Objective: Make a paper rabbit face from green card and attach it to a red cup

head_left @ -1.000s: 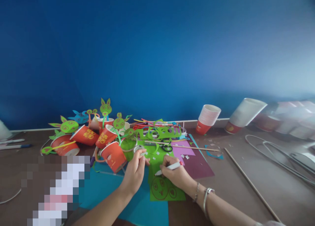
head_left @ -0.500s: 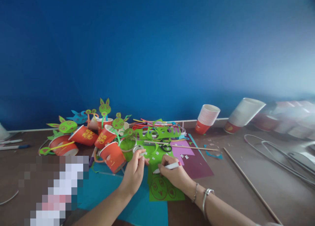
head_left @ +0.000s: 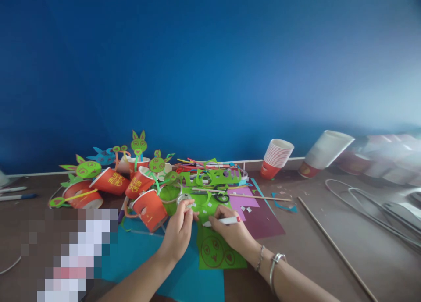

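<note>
My right hand (head_left: 228, 227) grips a white marker (head_left: 226, 221) with a red end, its tip pointing left over green paper (head_left: 204, 260). Faces are drawn in dark line on that paper, a round one with a smaller circle beside it. To the left, my left hand (head_left: 180, 227) is raised with thumb and fingers drawn together near the paper's left edge; whether anything is between them I cannot make out. A clear round item (head_left: 184, 200) lies just behind its fingertips. Black-handled scissors (head_left: 222, 198) rest behind my right hand, among small white squares.
Red paper cups (head_left: 149, 209) with green animal cutouts crowd the left. Blue paper (head_left: 194, 280) lies beneath my left arm, purple paper (head_left: 266, 223) to the right. Stacked cups (head_left: 277, 158) stand behind. A long stick (head_left: 335, 247) and grey cables (head_left: 371, 207) are on the right.
My right hand and the marker have shifted slightly up and left. My left hand is almost unmoved.
</note>
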`<state>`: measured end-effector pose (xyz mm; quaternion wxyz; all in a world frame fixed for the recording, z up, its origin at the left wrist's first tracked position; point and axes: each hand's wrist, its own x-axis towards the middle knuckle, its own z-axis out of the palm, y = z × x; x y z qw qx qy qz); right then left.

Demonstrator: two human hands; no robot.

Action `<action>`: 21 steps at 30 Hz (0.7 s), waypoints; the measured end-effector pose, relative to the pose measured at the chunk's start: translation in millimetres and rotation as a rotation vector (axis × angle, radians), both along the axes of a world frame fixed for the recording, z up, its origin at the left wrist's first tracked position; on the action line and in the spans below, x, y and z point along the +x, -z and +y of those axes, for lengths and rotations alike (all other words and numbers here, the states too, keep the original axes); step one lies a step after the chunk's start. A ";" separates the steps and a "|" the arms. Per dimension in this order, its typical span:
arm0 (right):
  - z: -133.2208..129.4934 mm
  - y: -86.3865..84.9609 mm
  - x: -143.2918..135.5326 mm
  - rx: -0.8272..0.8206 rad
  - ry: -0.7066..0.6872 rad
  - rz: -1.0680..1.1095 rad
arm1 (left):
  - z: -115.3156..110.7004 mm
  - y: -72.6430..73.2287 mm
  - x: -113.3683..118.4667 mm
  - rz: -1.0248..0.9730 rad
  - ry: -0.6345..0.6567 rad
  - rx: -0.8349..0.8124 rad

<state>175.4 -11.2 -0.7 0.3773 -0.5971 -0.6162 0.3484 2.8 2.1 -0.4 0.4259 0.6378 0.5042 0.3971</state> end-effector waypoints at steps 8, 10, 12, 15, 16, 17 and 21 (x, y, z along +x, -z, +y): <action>-0.5 1.7 0.0 0.018 0.011 0.037 | -1.3 -2.1 -0.1 -0.006 -0.002 -0.014; -0.2 1.9 -0.2 0.025 0.025 0.039 | -1.1 -1.8 -0.2 -0.016 -0.003 -0.013; 0.0 1.8 -0.5 0.027 0.039 0.046 | -0.7 -1.1 -0.3 -0.024 -0.003 -0.012; 0.0 1.2 -0.9 0.024 0.042 0.056 | -0.4 -0.2 -0.4 -0.023 -0.003 -0.012; 0.0 0.9 -0.9 0.024 0.040 0.056 | -0.4 0.0 -0.5 -0.020 -0.003 -0.010; -0.1 0.7 -1.0 0.023 0.040 0.056 | -0.4 0.2 -0.6 -0.018 -0.004 -0.009; -0.1 0.4 -0.7 0.035 0.040 0.042 | -0.2 0.6 -0.8 -0.016 -0.009 -0.006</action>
